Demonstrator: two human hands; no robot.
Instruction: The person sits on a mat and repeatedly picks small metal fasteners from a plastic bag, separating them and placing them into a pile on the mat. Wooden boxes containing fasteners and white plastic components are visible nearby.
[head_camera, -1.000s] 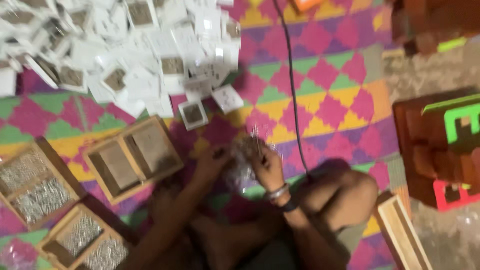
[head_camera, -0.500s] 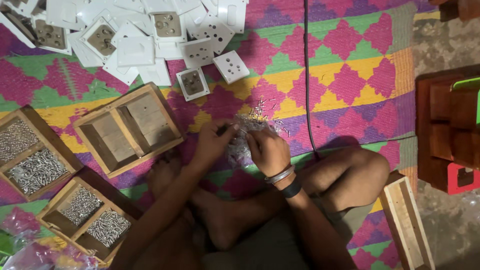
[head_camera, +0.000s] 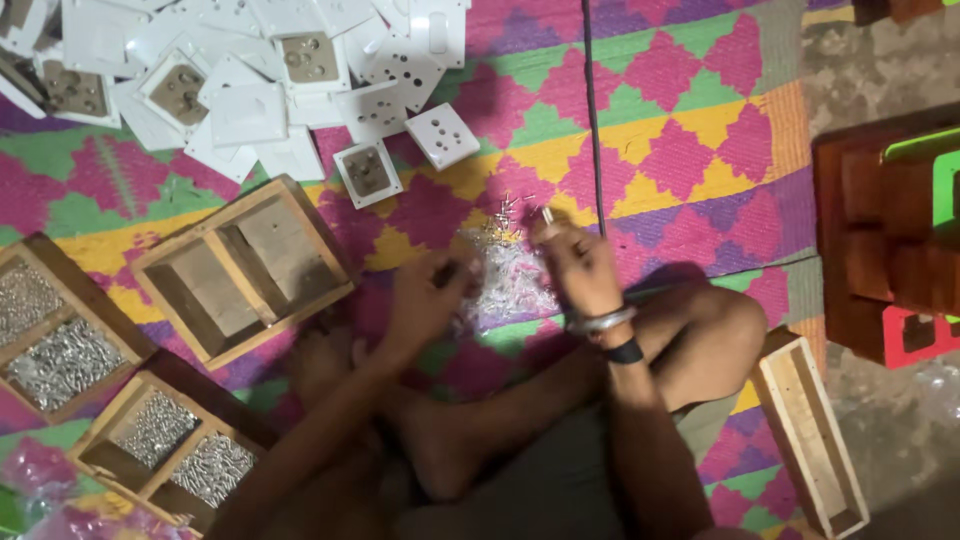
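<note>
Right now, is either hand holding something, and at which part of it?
The right hand pinches a small silvery metal piece by its lower end, above the pile of small metal parts. The left hand rests at the pile's edge; whether it holds anything cannot be told.

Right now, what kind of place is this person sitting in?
Probably a small home workshop on the floor: a woven mat, a pile of white socket plates, and wooden trays of small metal parts.
</note>
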